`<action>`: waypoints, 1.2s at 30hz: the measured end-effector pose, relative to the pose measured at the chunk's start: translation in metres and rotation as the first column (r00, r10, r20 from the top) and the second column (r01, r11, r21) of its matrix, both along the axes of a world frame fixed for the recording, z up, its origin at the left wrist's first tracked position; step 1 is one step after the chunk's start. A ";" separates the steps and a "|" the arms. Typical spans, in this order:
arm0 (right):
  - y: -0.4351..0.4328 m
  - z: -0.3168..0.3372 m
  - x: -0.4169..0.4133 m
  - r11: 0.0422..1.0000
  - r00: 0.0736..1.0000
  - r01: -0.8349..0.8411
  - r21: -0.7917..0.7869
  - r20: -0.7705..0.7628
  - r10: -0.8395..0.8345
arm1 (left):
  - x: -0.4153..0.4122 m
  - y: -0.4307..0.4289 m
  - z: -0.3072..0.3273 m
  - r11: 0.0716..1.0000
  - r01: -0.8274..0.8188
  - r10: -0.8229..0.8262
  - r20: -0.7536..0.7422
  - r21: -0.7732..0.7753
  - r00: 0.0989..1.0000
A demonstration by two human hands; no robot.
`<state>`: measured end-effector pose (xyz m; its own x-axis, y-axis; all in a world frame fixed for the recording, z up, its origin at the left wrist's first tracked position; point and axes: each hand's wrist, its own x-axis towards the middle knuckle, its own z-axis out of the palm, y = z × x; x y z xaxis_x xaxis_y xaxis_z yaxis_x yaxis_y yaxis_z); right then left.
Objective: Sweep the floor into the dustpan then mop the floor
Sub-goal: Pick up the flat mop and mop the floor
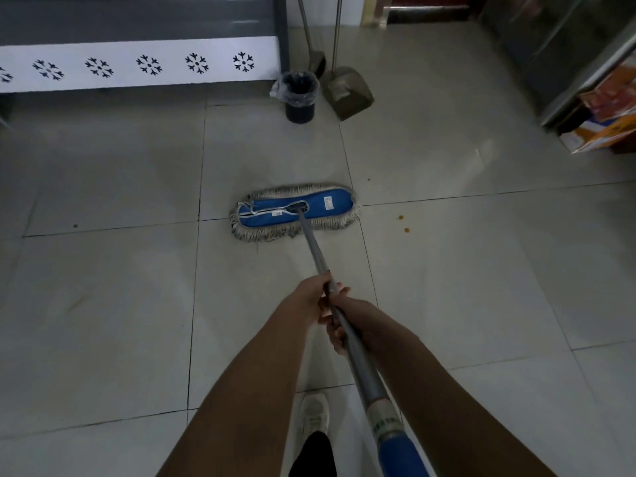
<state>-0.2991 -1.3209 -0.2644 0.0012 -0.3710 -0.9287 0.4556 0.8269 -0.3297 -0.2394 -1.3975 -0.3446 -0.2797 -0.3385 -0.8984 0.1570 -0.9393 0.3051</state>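
Note:
A flat mop with a blue pad and grey fringe (295,211) lies on the tiled floor (120,304) ahead of me. Its grey metal handle (315,251) runs back toward me and ends in a blue grip at the bottom edge. My left hand (315,292) is closed around the handle higher up. My right hand (339,327) grips the handle just behind it. A grey dustpan (349,91) and a broom (316,63) lean at the back wall. Small orange-brown spots (402,223) mark the floor right of the mop.
A black bin with a plastic liner (300,96) stands beside the dustpan. A bench with a white snowflake-patterned panel (137,63) fills the back left. Shelving with cardboard boxes (605,122) is at the right. My shoe (314,413) is below the hands.

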 end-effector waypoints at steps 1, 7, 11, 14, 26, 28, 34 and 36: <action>0.002 0.000 0.000 1.000 1.000 0.010 -0.005 0.002 -0.010 | 0.000 0.001 -0.001 1.000 0.012 -0.012 0.000 0.001 1.000; 0.025 0.012 -0.026 0.999 0.999 0.047 0.016 0.019 -0.047 | -0.020 0.018 0.008 1.000 -0.005 0.005 -0.023 0.031 1.000; 0.049 0.020 -0.045 1.000 1.000 0.015 0.001 0.005 -0.015 | -0.039 0.038 0.016 0.999 -0.011 0.011 -0.023 0.033 1.000; 0.073 0.025 -0.056 1.000 1.000 0.016 0.000 0.026 -0.016 | -0.049 0.061 0.021 1.000 0.015 -0.015 0.011 0.022 1.000; 0.235 0.029 -0.144 0.999 0.992 0.041 0.033 0.120 -0.045 | -0.125 0.232 0.029 0.995 -0.021 0.022 0.007 -0.093 1.000; 0.268 0.029 -0.162 0.999 0.995 -0.003 0.044 0.095 -0.001 | -0.142 0.267 0.026 0.994 -0.045 0.045 0.004 -0.097 0.999; 0.344 0.034 -0.196 0.997 0.995 -0.046 0.061 0.094 0.040 | -0.174 0.347 0.028 0.994 -0.060 0.061 0.005 -0.091 0.998; 0.368 0.038 -0.200 0.998 0.995 -0.038 0.053 0.097 0.033 | -0.179 0.372 0.031 0.994 -0.055 0.056 0.012 -0.092 0.998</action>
